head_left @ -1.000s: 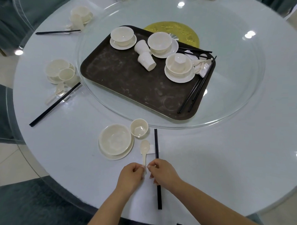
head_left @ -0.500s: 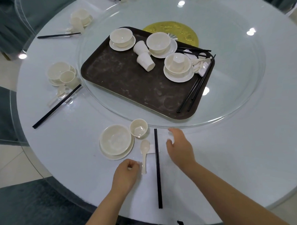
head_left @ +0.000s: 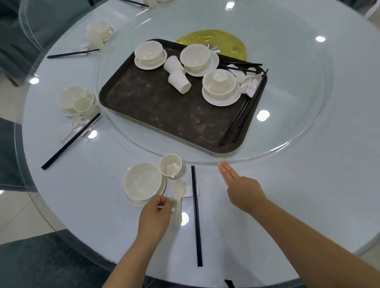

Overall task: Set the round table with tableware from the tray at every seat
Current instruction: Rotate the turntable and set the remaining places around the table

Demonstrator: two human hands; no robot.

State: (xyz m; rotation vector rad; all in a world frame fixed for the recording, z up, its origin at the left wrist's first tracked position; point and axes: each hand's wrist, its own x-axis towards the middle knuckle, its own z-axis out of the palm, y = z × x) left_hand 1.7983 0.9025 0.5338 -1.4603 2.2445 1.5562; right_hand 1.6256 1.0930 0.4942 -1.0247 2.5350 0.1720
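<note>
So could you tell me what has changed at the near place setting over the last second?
The right hand let go of the spoon and reached forward; its straight fingers now touch the glass turntable's rim. The left hand stays beside the spoon's handle. Bowl, cup, chopsticks and tray have not moved.

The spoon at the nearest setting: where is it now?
Head view, lower centre: the spoon lies between the bowl on its plate and the black chopsticks, its handle by the left hand.

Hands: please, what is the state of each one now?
Left hand: fingers curled beside the spoon handle; a grip cannot be told.
Right hand: open, holding nothing.
</note>
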